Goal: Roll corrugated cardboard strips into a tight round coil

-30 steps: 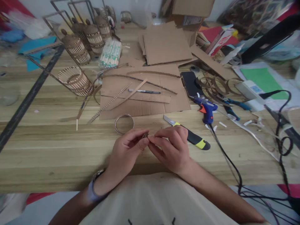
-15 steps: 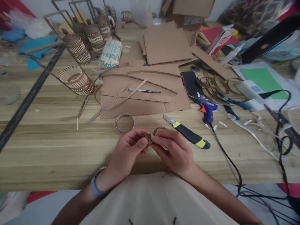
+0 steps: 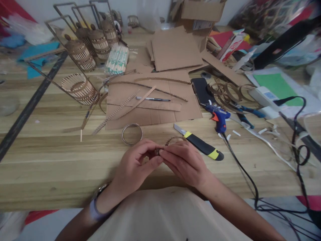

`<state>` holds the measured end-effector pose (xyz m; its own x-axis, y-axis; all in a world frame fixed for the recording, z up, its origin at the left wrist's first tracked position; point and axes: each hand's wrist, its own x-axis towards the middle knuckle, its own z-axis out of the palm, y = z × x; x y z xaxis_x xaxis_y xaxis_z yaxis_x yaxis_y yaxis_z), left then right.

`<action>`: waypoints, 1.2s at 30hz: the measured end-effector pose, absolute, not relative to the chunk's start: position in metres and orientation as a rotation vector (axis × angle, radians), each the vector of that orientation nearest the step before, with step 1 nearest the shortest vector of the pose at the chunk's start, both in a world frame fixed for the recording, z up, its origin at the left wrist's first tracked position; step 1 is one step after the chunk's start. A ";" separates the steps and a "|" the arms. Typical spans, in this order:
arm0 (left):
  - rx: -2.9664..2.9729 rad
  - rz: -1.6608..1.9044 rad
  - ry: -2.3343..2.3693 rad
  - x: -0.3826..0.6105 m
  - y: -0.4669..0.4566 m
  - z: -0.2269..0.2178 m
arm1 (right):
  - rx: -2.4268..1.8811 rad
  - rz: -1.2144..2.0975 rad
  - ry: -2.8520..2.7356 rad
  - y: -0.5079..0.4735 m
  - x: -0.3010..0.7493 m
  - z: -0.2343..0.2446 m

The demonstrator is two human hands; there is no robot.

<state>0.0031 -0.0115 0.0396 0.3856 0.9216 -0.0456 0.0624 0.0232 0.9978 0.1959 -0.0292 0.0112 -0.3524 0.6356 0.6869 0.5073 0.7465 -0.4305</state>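
Note:
Near the table's front edge, my left hand (image 3: 137, 167) and my right hand (image 3: 187, 160) meet fingertip to fingertip. Between them is a small rolled coil of corrugated cardboard strip (image 3: 157, 152), pinched by both and mostly covered by fingers. The loose end of the cardboard strip (image 3: 173, 139) arcs up behind my right fingers. A thin ring (image 3: 122, 136) lies flat just beyond my left hand. To the right of my right hand rests a utility knife (image 3: 202, 144) with a black and yellow handle, its blade out.
Flat cardboard (image 3: 150, 115) beyond my hands carries cut strips and a pen (image 3: 160, 99). A blue glue gun (image 3: 219, 117) with a trailing cable, pliers (image 3: 250, 112) and a phone (image 3: 202, 90) lie right. Small stick-and-cardboard lanterns (image 3: 81, 55) stand back left.
My left thumb has shifted off the coil's face toward its lower side, and the coil has turned a little between my fingers. The whole view has moved slightly.

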 end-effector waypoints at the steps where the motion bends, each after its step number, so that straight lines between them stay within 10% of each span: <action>1: 1.389 0.847 0.945 0.002 -0.012 0.039 | -0.854 0.198 -2.010 -0.029 0.196 0.011; 36: 1.549 0.853 0.921 -0.005 -0.007 0.034 | -0.801 0.092 -2.187 -0.024 0.203 0.036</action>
